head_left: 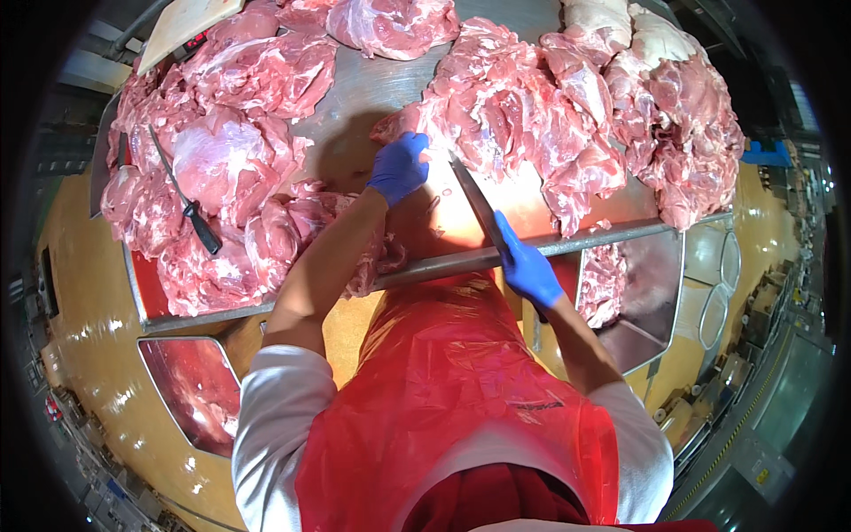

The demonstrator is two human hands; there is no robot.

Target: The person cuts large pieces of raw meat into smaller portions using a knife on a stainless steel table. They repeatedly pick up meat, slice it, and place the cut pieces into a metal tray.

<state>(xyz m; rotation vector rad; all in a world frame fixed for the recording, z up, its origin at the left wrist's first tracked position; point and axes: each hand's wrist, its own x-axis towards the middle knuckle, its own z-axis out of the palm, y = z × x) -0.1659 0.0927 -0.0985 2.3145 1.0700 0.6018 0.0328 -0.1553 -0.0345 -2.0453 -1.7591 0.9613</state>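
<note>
I stand at a broad grey stainless-steel table (pixel 355 97), its raised metal rim (pixel 443 263) running across before my shiny red plastic apron (pixel 461 355). Around it spreads a glossy yellow-brown floor (pixel 97 301); the equipment farther out is too blurred to name.

Two large heaps of raw pink meat lie on the steel: a left heap (pixel 226 155) and a right heap (pixel 496 106), their pieces too merged to count. One pale flat board (pixel 186 31) sits at the far left, and one slim tool with a black handle (pixel 202 228) rests on the left heap. Two metal trays hang lower, a left tray (pixel 168 381) and a right tray (pixel 643 310).

My blue-gloved right hand (pixel 530 270) is wrapped round one long dark-bladed knife (pixel 477 197), tip beside the right heap. My blue-gloved left hand (pixel 401 167) is at that heap's near-left edge, fingers curled; I cannot tell whether they grip meat.
</note>
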